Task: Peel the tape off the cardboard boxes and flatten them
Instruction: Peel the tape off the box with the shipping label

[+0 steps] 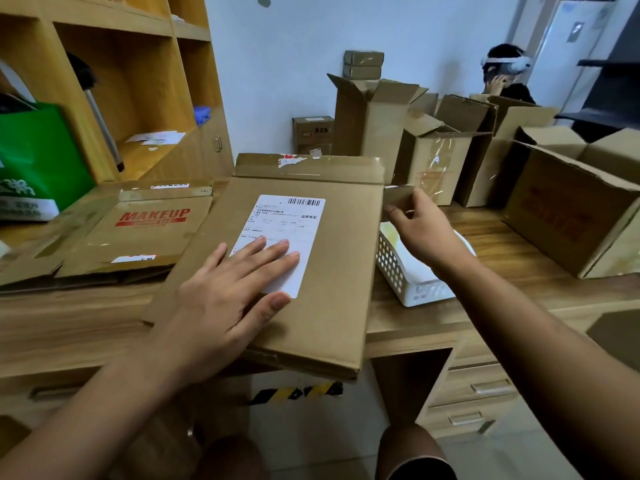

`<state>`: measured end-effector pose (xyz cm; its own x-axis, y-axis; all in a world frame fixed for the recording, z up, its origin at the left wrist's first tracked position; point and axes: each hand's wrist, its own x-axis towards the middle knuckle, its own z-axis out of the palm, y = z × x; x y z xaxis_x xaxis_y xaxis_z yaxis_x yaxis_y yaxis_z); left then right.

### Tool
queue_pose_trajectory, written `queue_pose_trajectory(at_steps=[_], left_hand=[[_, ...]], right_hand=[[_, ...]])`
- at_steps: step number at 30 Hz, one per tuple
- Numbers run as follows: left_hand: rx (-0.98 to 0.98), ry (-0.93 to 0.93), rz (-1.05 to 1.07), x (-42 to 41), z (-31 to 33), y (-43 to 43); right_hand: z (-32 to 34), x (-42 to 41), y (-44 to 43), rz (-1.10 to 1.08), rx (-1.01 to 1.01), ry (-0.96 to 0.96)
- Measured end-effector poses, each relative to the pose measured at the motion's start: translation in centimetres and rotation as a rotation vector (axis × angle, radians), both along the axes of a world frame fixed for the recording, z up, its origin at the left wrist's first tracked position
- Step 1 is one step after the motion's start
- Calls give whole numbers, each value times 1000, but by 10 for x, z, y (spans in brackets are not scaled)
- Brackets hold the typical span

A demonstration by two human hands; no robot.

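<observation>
Obs.: flattened box (332, 299) lies in the centre of the frame on the wooden desk (69, 323), shipping label (294, 220) face up.

Left hand (228, 292): palm down on the box, fingers (277, 247) straight and slightly spread over the lower half of the label. It presses and grips nothing.

Right hand (429, 233): at the box's right edge, thumb and fingers pinching a small side flap (398, 197) that sticks out from the upper right corner.

Orientation: the long axis runs from bottom centre toward top centre, leaning a little to the right at the near end. The far end carries an end flap (339, 169), folded out flat and pointing at the top of the frame. It bears glossy tape (349, 164) and a torn sticker remnant. The near end overhangs the desk edge.

Judgement: the box looks collapsed, and the tape on the end flap is not yet off.

Risks:
- With that overhang, the box may tip or slide off the desk toward the bottom of the frame if the left palm lifts.
- A hard sideways tug on the side flap could swing the box about the pressing palm into the white basket (408, 278) just beside and below the right hand.
- The same tug could tear the flap.
- Tape pulled steeply may strip the cardboard's paper face.

Around: flattened MAKEUP box (145, 237) at left, standing boxes (374, 116) at upper right.
</observation>
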<state>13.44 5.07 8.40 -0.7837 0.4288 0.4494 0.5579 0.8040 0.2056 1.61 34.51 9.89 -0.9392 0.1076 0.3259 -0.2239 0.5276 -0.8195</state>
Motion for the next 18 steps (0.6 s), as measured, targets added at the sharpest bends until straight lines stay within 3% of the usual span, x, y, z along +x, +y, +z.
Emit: queue_pose_trajectory(at_steps=[4, 8, 11, 18], left_hand=[[-37, 27, 36, 0, -6, 6], [-36, 14, 99, -2, -7, 7], [-54, -24, 154, -4, -7, 7], [-97, -198, 194, -12, -2, 14]], right_hand=[[-6, 10, 3, 47, 44, -60], [-16, 21, 4, 41, 208, -255], [-24, 24, 6, -14, 441, -244], [-23, 27, 27, -109, 501, -217]])
